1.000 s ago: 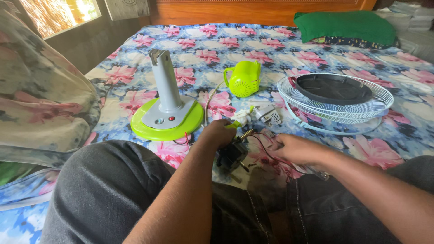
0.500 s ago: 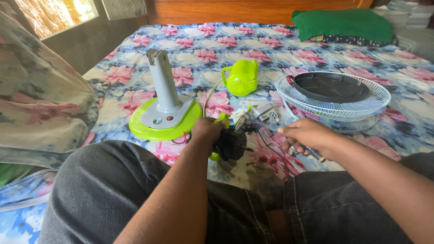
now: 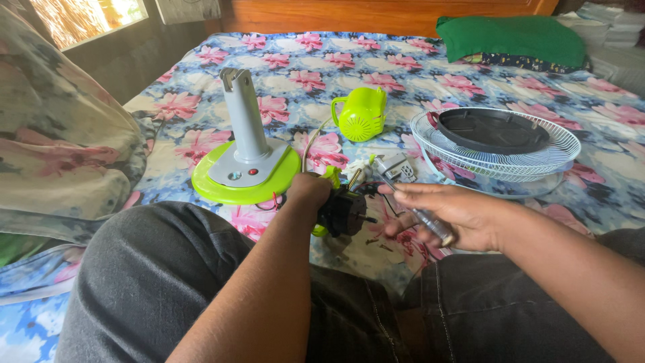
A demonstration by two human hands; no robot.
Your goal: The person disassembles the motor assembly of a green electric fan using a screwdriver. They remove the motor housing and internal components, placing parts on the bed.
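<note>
Black fan motor [image 3: 346, 212]: gripped in left hand [image 3: 308, 191], above bed's [image 3: 201, 74] near edge. Right hand [image 3: 457, 215] closed round screwdriver [image 3: 413, 208]. Risk: tip slips, snags red wires [image 3: 386, 202]; loose parts lost in floral sheet.

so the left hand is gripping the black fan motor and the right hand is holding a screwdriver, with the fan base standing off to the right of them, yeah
Not quite: the head view shows the green and grey fan base standing to the left of the hands, not the right. The rest holds: the left hand grips the black fan motor, and the right hand holds a screwdriver.
</note>
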